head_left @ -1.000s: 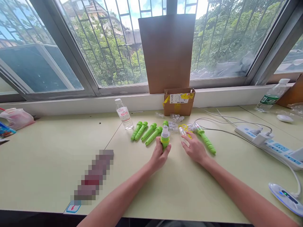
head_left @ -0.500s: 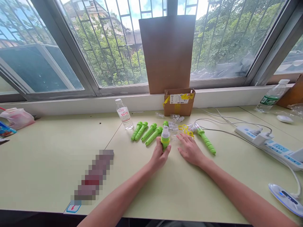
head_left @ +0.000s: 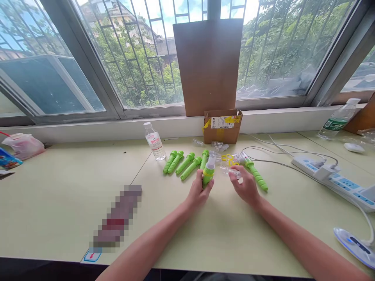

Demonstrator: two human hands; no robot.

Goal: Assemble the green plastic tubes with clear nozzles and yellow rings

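Note:
My left hand (head_left: 200,191) is wrapped round a green plastic tube (head_left: 208,177) that has a yellow ring and a translucent nozzle at its top, held upright with a slight tilt. To its right, my right hand (head_left: 245,185) has its fingers closed on a clear plastic cap (head_left: 234,172) lying sideways near the tabletop. Several ribbed green tubes (head_left: 190,168) lie beyond my left hand. Another green tube (head_left: 258,177) with a clear top lies just right of my right hand. Yellow rings (head_left: 230,159) and loose clear plastic pieces (head_left: 217,146) are spread behind both hands.
A small cardboard box (head_left: 222,134) stands at the sill. One water bottle (head_left: 155,142) is at back left, another (head_left: 336,121) at far right. A power strip (head_left: 336,179) with cables (head_left: 281,146) occupies the right side. A blurred-out object (head_left: 118,218) lies front left.
My right hand has gone from lying flat with spread fingers to gripping the clear cap, moving slightly right. My left hand has tilted the green tube a little to the right.

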